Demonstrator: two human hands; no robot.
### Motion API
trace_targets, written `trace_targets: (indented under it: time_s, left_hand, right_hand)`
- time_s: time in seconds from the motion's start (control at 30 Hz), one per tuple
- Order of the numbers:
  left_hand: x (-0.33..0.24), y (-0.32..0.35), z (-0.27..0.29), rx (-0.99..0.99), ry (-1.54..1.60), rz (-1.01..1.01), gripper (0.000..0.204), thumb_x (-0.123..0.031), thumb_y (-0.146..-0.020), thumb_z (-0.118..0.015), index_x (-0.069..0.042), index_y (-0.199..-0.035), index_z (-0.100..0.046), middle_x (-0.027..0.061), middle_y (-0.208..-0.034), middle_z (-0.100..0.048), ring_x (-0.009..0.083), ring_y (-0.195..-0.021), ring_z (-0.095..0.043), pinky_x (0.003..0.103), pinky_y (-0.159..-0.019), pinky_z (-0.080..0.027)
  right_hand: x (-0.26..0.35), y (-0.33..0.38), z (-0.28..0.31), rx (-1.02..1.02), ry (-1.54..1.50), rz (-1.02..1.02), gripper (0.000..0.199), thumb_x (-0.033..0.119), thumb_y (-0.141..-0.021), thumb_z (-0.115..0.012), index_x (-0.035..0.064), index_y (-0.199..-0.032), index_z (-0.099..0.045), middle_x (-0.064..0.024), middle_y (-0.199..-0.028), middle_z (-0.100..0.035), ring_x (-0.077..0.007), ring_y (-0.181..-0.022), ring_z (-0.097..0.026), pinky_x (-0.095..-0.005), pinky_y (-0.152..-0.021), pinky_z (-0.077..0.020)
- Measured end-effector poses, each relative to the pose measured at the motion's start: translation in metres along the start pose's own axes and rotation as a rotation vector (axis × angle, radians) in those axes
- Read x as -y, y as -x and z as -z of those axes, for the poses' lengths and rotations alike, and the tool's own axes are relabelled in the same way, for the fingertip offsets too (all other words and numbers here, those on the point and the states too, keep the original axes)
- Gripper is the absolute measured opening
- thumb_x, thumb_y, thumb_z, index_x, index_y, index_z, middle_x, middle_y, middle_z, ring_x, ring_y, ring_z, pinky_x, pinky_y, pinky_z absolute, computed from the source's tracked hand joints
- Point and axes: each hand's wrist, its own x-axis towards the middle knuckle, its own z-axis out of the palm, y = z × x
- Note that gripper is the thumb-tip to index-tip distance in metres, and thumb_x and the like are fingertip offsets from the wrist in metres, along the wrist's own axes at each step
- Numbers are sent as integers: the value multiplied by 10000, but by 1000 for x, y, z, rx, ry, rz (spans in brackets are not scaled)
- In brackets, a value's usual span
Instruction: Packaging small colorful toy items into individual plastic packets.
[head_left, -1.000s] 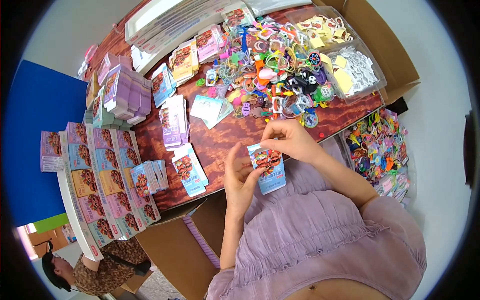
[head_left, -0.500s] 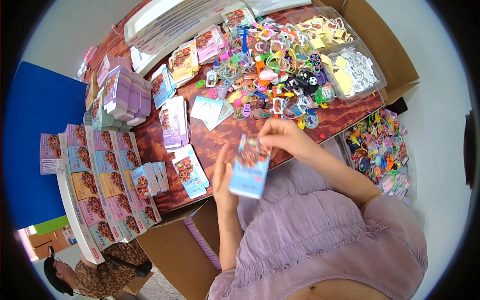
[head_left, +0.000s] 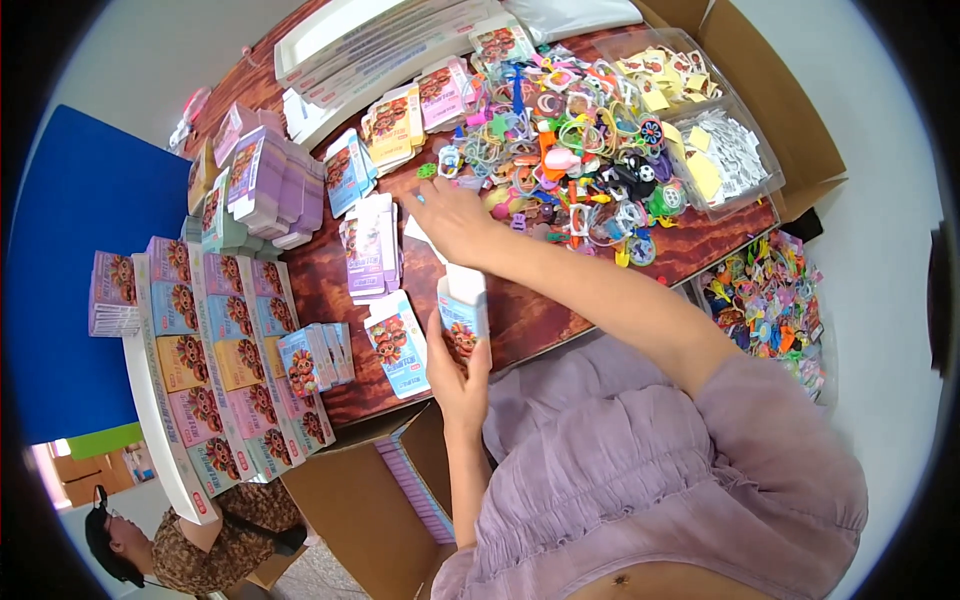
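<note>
My left hand point(head_left: 461, 390) is closed around a small blue carton point(head_left: 461, 325) with a cartoon print. The carton stands upright at the table's near edge, its white top flap point(head_left: 466, 280) raised. My right hand point(head_left: 450, 218) reaches across to the white cards point(head_left: 419, 236), its fingers bent and pinching at their far left corner. The hand and wrist hide most of the cards. Just left of the held carton lies a flat stack of blue cartons point(head_left: 398, 345), and beyond it a purple stack point(head_left: 370, 250).
A heap of colourful hair ties and charms point(head_left: 560, 150) covers the back middle. Clear trays of tags point(head_left: 725, 150) stand at the right. Filled display boxes point(head_left: 225, 350) and stacked purple cartons point(head_left: 275, 185) fill the left. An open cardboard box point(head_left: 365, 500) sits below the edge. Another person point(head_left: 200, 540) is at lower left.
My right hand has left the carton and moved far left to the cards. My left hand has tilted the carton more upright, and its white flap now shows. The view has shifted slightly.
</note>
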Motion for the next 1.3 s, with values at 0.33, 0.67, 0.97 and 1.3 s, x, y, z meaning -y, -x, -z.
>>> trace_targets:
  time_s: [0.33, 0.67, 0.97, 1.3]
  left_hand:
    - [9, -1, -2, -115, -898, -192, 768, -236, -768, -792, 45, -1382, -425, 207, -1278, -520, 375, -1193, -462, 488, -1029, -342]
    - [-9, -7, -10, -125, -701, -181, 712, -44, -718, -773, 59, -1331, -426, 232, -1264, -512, 409, -1192, -465, 467, -1019, -389]
    - [-9, -8, -17, -14, -644, -184, 717, -1, -737, -728, 24, -1375, -402, 251, -1326, -464, 415, -1262, -435, 468, -1062, -368]
    - [-12, -8, -15, 4, -500, -193, 725, -34, -723, -752, 22, -1363, -416, 241, -1296, -487, 410, -1223, -467, 463, -1031, -388]
  right_hand:
    - [-25, -36, 28, 260, -178, 48, 134, 103, -805, -609, 77, -906, -694, -179, -833, -656, -353, -855, -697, -459, -657, -544]
    - [-26, 88, 95, 159, -1283, -857, 168, 10, -912, -590, 20, -1074, -546, -42, -796, -626, -89, -554, -604, -211, -415, -465]
    - [-12, 131, 93, 116, -939, -550, 124, -29, -855, -662, 37, -945, -606, 12, -834, -604, -58, -784, -582, -217, -690, -482]
    - [-18, 126, 96, -196, -1301, -804, 152, -2, -888, -658, 50, -967, -539, 29, -832, -560, -9, -703, -516, -182, -619, -429]
